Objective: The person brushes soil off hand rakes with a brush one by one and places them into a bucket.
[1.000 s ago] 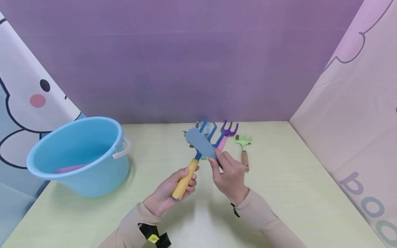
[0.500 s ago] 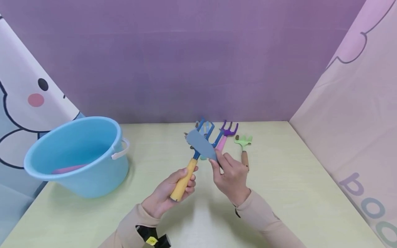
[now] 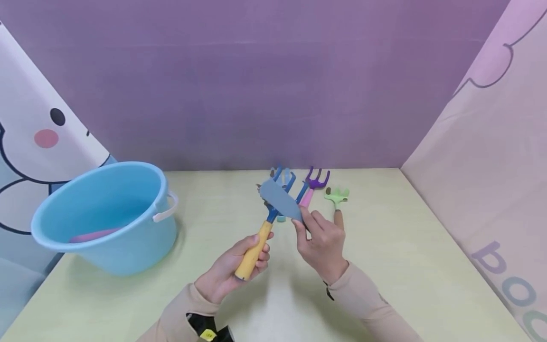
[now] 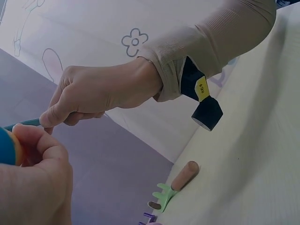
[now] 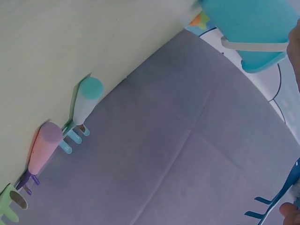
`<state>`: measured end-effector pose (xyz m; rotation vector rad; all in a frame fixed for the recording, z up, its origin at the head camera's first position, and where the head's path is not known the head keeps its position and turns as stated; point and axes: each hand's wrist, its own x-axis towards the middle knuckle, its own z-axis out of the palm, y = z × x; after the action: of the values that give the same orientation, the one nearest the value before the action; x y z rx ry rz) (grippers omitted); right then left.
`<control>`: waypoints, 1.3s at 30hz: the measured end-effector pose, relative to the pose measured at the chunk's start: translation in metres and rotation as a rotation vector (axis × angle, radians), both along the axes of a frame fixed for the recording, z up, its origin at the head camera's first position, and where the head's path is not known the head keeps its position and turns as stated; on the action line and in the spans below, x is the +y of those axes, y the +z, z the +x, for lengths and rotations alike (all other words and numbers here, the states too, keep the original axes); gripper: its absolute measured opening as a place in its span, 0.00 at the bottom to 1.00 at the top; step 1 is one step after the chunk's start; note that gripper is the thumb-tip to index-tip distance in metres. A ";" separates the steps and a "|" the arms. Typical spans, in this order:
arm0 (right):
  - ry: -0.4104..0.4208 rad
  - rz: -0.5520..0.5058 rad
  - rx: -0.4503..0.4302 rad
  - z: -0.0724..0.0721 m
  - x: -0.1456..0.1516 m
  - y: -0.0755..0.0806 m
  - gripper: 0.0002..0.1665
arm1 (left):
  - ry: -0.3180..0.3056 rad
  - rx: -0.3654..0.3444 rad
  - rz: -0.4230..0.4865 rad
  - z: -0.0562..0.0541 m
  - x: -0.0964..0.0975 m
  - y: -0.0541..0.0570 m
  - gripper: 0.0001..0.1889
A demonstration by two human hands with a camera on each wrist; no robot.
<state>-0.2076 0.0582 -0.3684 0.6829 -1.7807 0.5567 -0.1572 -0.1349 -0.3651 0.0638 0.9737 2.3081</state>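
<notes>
My left hand (image 3: 232, 266) grips the yellow handle of a blue hand rake (image 3: 255, 256), its tines pointing up and away. Above the rake's neck, my right hand (image 3: 322, 240) pinches one end of a flat blue-grey brush (image 3: 279, 197). The brush covers part of the rake head; its underside is mostly hidden, with a pale fuzzy patch beside the rake tines (image 5: 262, 201) in the right wrist view. In the left wrist view my right hand (image 4: 93, 91) holds the brush's thin edge (image 4: 26, 123), close to my left hand (image 4: 37, 187).
A light blue bucket (image 3: 162, 237) with a pink item (image 3: 94, 235) inside stands at left. Behind my hands lie a purple fork with a pink handle (image 3: 316, 183), a green fork with brown patches (image 3: 337, 195), and a light blue fork with a white handle (image 5: 86, 105).
Both hands keep their grips. The brush has shifted slightly right and down over the rake head and tilted a little; the rake's handle has dipped slightly.
</notes>
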 end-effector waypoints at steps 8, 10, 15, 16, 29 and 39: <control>0.024 -0.034 -0.063 -0.003 -0.001 0.001 0.22 | 0.011 -0.018 -0.023 -0.001 0.000 -0.002 0.20; 0.036 -0.045 -0.080 -0.003 -0.001 -0.001 0.22 | 0.016 -0.021 -0.040 -0.001 0.000 -0.004 0.21; 0.035 -0.074 -0.118 -0.003 0.002 -0.003 0.24 | 0.024 -0.027 -0.083 0.002 -0.001 -0.009 0.20; 0.037 -0.082 -0.130 -0.003 0.002 -0.003 0.24 | 0.024 -0.028 -0.084 0.002 -0.001 -0.009 0.20; 0.138 -0.143 -0.158 -0.007 0.007 0.003 0.24 | 0.070 -0.019 -0.116 -0.003 -0.010 -0.007 0.22; 0.185 -0.190 -0.187 -0.010 0.020 -0.001 0.24 | 0.280 0.060 -0.459 -0.009 -0.023 -0.015 0.29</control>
<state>-0.2177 0.0783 -0.3691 0.6848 -1.8177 0.9292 -0.1658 -0.1581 -0.3806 -0.2055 1.6063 2.2724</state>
